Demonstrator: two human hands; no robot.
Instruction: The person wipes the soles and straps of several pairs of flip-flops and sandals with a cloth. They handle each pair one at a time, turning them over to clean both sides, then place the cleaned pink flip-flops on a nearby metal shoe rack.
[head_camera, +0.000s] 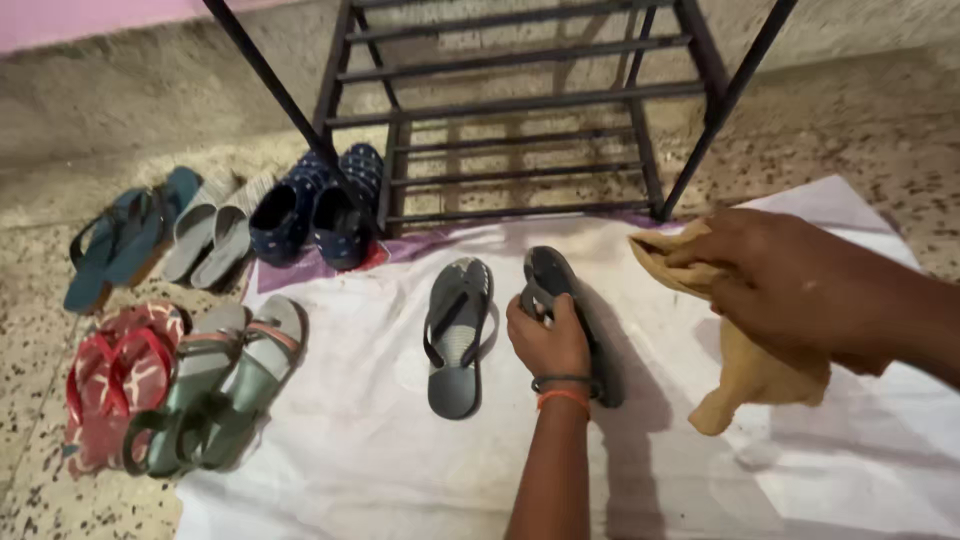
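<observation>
My left hand (545, 335) grips a dark grey flip-flop (552, 275) by its strap, with the sole resting on a white sheet (380, 440). Its mate (458, 335) lies flat just to the left on the same sheet. My right hand (765, 265) is raised at the right and clutches a crumpled tan cloth (750, 380), which hangs below the fist.
A black metal shoe rack (520, 110) stands at the back on the speckled floor. Along the left lie teal flip-flops (120, 240), grey slippers (215, 230), navy dotted shoes (315, 205), red flip-flops (115, 380) and green strap sandals (220, 385).
</observation>
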